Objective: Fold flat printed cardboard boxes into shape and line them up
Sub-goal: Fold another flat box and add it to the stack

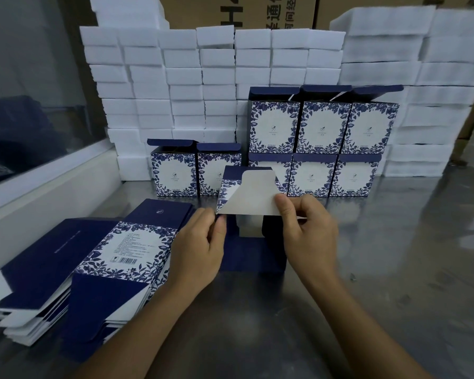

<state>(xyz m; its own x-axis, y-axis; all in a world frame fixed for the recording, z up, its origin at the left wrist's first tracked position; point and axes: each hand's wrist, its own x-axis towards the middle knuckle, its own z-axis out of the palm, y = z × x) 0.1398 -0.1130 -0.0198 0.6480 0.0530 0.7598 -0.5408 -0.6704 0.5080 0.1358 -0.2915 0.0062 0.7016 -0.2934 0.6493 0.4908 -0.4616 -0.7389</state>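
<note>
Now both hands pinch a half-folded box's (pixel 253 250) stiff grey trapezoid flap (pixel 253 196).

Steel tabletop (pixel 394 255), white foam-block wall (pixel 175 77), window (pixel 25 91) left.

Both forearms reach forward side by side. The left hand (pixel 200 247) and right hand (pixel 307 228) have fingers curled, thumbs pinching against forefingers, backs facing up.
</note>
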